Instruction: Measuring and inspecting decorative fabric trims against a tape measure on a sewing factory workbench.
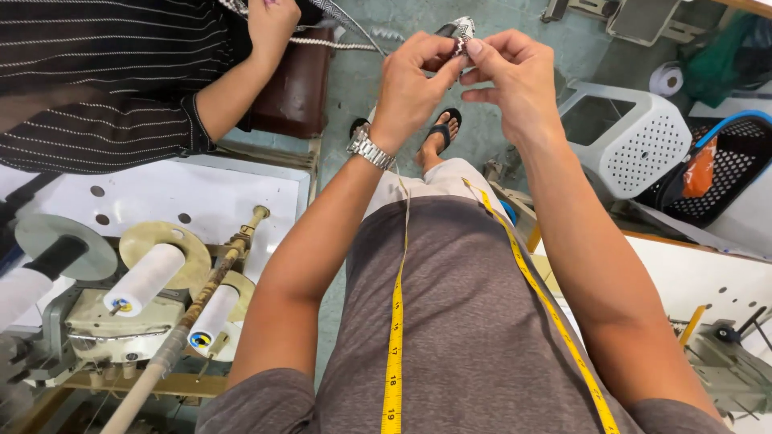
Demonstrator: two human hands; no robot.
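You have a shiny metal watch [369, 149] on your wrist, a smooth yellow tape measure [393, 337] over your soft matt grey cloth shirt [466, 321], a woven black-and-white cord [461, 34] at your fingers [450, 68], and a white holey plastic stool [631, 137] nearby.

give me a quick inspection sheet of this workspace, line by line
surface: white machine table at left, a second white table at right.
job's things: small black-and-white patterned piece pinched between both hands, held up over the lap.
clutter: two white thread spools on brass discs, white perforated stool, black basket, tape roll.
hands: left hand, wristwatch on it, and right hand both closed on the piece; another person's hand at top left.
cables: white cord on the floor; yellow measuring tape draped down the shirt.
surroundings: grey-green floor, sandalled foot.
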